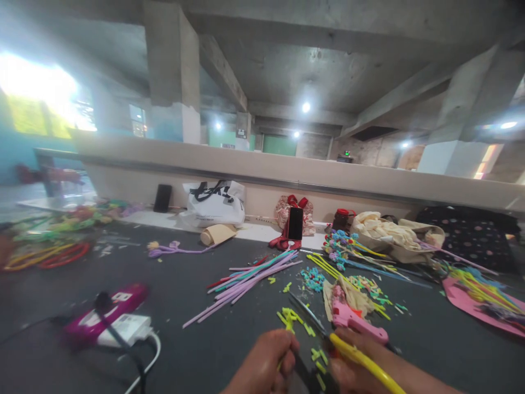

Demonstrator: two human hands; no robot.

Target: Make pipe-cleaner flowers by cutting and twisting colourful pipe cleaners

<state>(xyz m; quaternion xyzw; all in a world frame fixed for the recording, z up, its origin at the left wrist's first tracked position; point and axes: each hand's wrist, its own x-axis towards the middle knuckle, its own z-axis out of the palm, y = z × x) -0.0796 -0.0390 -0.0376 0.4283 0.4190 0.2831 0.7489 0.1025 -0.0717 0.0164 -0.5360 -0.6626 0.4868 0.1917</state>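
Observation:
My left hand (266, 364) is at the bottom centre, fingers pinched on a thin yellow-green pipe cleaner piece (289, 320). My right hand (356, 369) is closed round the yellow handle of a pair of scissors (353, 354), whose blades (305, 311) point up-left toward the piece. Short green offcuts (314, 353) lie between the hands on the dark table (197, 306). A pink glue gun (356, 322) rests just above my right hand.
Long pipe cleaners (254, 276) fan out mid-table, with small chenille flowers (340, 243) beyond. A pink power strip (104, 314) with cables lies left. A phone (295, 223), white bag (215, 205) and cloth bundle (383, 230) sit along the back wall.

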